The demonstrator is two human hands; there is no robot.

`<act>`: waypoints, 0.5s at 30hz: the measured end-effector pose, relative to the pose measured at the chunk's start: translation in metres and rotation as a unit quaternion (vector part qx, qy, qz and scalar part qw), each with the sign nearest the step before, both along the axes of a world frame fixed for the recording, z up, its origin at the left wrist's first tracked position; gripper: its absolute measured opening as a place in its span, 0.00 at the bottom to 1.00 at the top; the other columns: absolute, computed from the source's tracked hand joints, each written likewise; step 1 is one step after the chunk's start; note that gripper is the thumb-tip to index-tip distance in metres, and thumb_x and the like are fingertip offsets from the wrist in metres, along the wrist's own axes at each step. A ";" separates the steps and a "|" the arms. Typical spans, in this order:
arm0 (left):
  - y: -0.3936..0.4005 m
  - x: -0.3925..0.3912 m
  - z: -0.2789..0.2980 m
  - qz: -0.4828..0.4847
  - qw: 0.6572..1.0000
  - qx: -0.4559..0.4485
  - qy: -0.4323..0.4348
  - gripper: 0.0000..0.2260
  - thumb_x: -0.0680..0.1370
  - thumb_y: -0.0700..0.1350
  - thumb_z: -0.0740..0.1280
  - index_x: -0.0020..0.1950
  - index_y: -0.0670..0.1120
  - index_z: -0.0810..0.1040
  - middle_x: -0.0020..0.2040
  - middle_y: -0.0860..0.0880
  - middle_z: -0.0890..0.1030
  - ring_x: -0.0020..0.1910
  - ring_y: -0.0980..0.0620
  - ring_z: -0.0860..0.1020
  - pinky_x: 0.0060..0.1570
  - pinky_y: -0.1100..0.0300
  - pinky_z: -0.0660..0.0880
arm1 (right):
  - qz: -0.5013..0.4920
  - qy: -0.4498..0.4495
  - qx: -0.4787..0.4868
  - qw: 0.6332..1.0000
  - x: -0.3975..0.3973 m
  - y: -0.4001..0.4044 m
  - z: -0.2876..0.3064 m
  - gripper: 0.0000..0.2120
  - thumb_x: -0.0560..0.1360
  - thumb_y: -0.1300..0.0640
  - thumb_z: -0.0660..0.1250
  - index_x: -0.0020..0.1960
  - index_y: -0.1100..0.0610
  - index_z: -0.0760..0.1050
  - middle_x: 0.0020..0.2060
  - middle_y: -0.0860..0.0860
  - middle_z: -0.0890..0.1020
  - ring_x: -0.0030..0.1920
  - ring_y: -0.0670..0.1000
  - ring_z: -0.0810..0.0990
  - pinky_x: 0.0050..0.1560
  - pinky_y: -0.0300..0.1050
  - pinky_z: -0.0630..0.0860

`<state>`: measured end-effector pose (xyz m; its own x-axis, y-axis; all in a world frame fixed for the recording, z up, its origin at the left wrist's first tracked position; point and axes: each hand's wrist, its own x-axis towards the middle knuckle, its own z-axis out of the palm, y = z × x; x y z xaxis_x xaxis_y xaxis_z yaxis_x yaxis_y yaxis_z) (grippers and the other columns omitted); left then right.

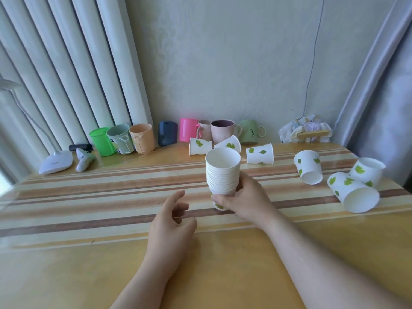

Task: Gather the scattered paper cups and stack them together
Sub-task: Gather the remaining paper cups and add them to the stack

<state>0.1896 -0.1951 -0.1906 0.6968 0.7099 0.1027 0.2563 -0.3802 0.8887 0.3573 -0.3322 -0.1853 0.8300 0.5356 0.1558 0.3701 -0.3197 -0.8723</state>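
Mid-gathering: right hand [247, 197] clasps the cup stack [222, 175]; left hand [171, 221] hovers empty, fingers loose. Next, fetch loose cups [259, 153] at centre and right.

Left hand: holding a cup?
No. The left hand is empty with fingers curled, beside the cup stack that the right hand grips.

The green mug [251, 131] at the wall reads "SMILE".

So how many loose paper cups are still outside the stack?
6. Two lie behind the stack: one left, one right. One lies mid-table. Three sit far right. The right hand holds the stack; more may be hidden behind it.
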 end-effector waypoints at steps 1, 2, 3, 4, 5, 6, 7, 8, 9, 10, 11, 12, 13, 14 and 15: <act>0.000 0.000 0.002 0.014 1.000 -0.012 0.000 0.22 0.76 0.38 0.71 0.61 0.64 0.78 0.53 0.55 0.85 0.51 0.61 0.82 0.57 0.58 0.79 | -0.021 0.003 -0.004 1.000 0.005 -0.005 -0.002 0.27 0.65 0.42 0.83 0.61 0.43 0.80 0.52 0.40 0.88 0.53 0.44 0.86 0.54 0.48 0.83; -0.001 0.000 0.004 0.011 1.000 -0.019 0.013 0.18 0.77 0.38 0.72 0.59 0.62 0.80 0.51 0.54 0.85 0.50 0.60 0.82 0.53 0.60 0.79 | -0.035 0.012 0.001 0.999 0.009 -0.008 -0.003 0.27 0.65 0.41 0.83 0.61 0.44 0.80 0.51 0.41 0.87 0.52 0.45 0.86 0.54 0.49 0.83; 0.001 -0.001 0.005 -0.006 0.999 -0.023 0.036 0.16 0.77 0.39 0.72 0.57 0.60 0.82 0.51 0.53 0.86 0.50 0.58 0.83 0.50 0.63 0.79 | -0.046 0.011 0.002 0.999 0.010 -0.009 -0.004 0.28 0.65 0.40 0.82 0.61 0.44 0.80 0.51 0.41 0.87 0.52 0.46 0.85 0.53 0.50 0.83; 0.003 -0.002 0.007 -0.032 0.997 -0.022 0.068 0.15 0.77 0.39 0.73 0.57 0.59 0.83 0.51 0.53 0.86 0.51 0.56 0.84 0.48 0.65 0.79 | -0.056 0.001 0.002 0.998 0.010 -0.009 -0.005 0.29 0.64 0.37 0.81 0.61 0.45 0.80 0.51 0.42 0.86 0.53 0.47 0.85 0.52 0.50 0.83; 0.008 -0.002 0.011 -0.055 0.994 -0.022 0.096 0.14 0.77 0.40 0.74 0.56 0.58 0.85 0.51 0.53 0.87 0.53 0.55 0.85 0.50 0.64 0.79 | -0.065 -0.011 -0.002 0.998 0.010 -0.008 -0.005 0.30 0.62 0.35 0.80 0.60 0.45 0.81 0.50 0.42 0.86 0.52 0.48 0.84 0.52 0.50 0.82; 0.016 -0.002 0.016 -0.079 0.989 -0.021 0.127 0.12 0.77 0.41 0.76 0.55 0.58 0.86 0.52 0.52 0.88 0.54 0.53 0.85 0.53 0.62 0.80 | -0.067 -0.015 0.000 0.998 0.011 -0.008 -0.005 0.30 0.62 0.33 0.79 0.60 0.44 0.81 0.50 0.42 0.86 0.52 0.49 0.84 0.51 0.50 0.82; 0.024 0.000 0.023 -0.111 0.981 -0.025 0.158 0.12 0.77 0.42 0.77 0.56 0.58 0.86 0.52 0.52 0.88 0.54 0.53 0.85 0.54 0.61 0.80 | -0.066 -0.009 0.007 0.998 0.011 -0.008 -0.005 0.29 0.63 0.34 0.79 0.60 0.44 0.81 0.49 0.41 0.86 0.51 0.48 0.84 0.51 0.50 0.83; 0.034 0.003 0.031 -0.143 0.970 -0.028 0.194 0.12 0.78 0.43 0.77 0.58 0.57 0.85 0.53 0.53 0.88 0.54 0.53 0.86 0.54 0.61 0.80 | -0.062 0.005 0.016 0.998 0.013 -0.009 -0.006 0.28 0.64 0.36 0.80 0.60 0.44 0.80 0.49 0.40 0.86 0.51 0.48 0.85 0.51 0.50 0.83; 0.042 0.009 0.040 -0.173 0.957 -0.027 0.230 0.12 0.79 0.44 0.77 0.60 0.56 0.84 0.52 0.53 0.89 0.52 0.53 0.86 0.53 0.61 0.79 | -0.059 0.016 0.022 0.998 0.014 -0.010 -0.007 0.27 0.65 0.37 0.80 0.60 0.45 0.80 0.49 0.40 0.86 0.51 0.47 0.85 0.50 0.49 0.83; 0.049 0.017 0.049 -0.197 0.944 -0.016 0.263 0.12 0.80 0.44 0.76 0.62 0.55 0.84 0.51 0.53 0.89 0.50 0.53 0.86 0.53 0.60 0.80 | -0.055 0.019 0.024 0.998 0.015 -0.010 -0.008 0.27 0.65 0.38 0.81 0.61 0.45 0.80 0.50 0.40 0.86 0.51 0.46 0.85 0.50 0.48 0.82; 0.055 0.027 0.055 -0.209 0.935 -0.002 0.287 0.12 0.80 0.44 0.76 0.62 0.53 0.83 0.50 0.51 0.89 0.47 0.52 0.86 0.52 0.58 0.80 | -0.049 0.015 0.021 0.998 0.015 -0.010 -0.008 0.28 0.64 0.38 0.80 0.60 0.44 0.79 0.50 0.40 0.85 0.51 0.46 0.84 0.49 0.47 0.81; 0.062 0.039 0.057 -0.205 0.932 0.012 0.298 0.12 0.80 0.43 0.75 0.62 0.51 0.83 0.50 0.49 0.89 0.46 0.51 0.85 0.51 0.56 0.81 | -0.040 0.010 0.018 0.999 0.015 -0.010 -0.009 0.28 0.63 0.37 0.80 0.60 0.44 0.78 0.49 0.40 0.85 0.50 0.45 0.84 0.47 0.45 0.80; 0.068 0.054 0.056 -0.186 0.937 0.024 0.295 0.11 0.79 0.42 0.75 0.61 0.51 0.84 0.50 0.47 0.89 0.45 0.50 0.84 0.51 0.55 0.82 | -0.032 0.007 0.016 0.999 0.015 -0.009 -0.010 0.28 0.63 0.37 0.79 0.59 0.43 0.78 0.49 0.40 0.84 0.49 0.44 0.83 0.46 0.45 0.80; 0.076 0.072 0.054 -0.162 0.944 0.035 0.284 0.10 0.79 0.42 0.75 0.60 0.51 0.84 0.52 0.47 0.88 0.46 0.49 0.84 0.52 0.53 0.83 | -0.027 0.008 0.017 0.999 0.015 -0.009 -0.011 0.28 0.63 0.37 0.79 0.59 0.43 0.77 0.49 0.41 0.84 0.48 0.44 0.83 0.46 0.45 0.80; 0.082 0.091 0.050 -0.136 0.953 0.040 0.269 0.10 0.79 0.43 0.75 0.59 0.52 0.84 0.54 0.47 0.87 0.47 0.48 0.84 0.55 0.51 0.83 | -0.026 0.009 0.021 0.999 0.016 -0.009 -0.012 0.28 0.62 0.37 0.79 0.59 0.42 0.77 0.48 0.41 0.84 0.48 0.43 0.83 0.47 0.45 0.81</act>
<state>0.2803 -0.1130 -0.1405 0.8210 0.5007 -0.2742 0.5485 -0.5588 0.6220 0.3736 -0.3411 -0.1977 0.8594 0.4852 0.1612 0.3373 -0.3010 -0.8920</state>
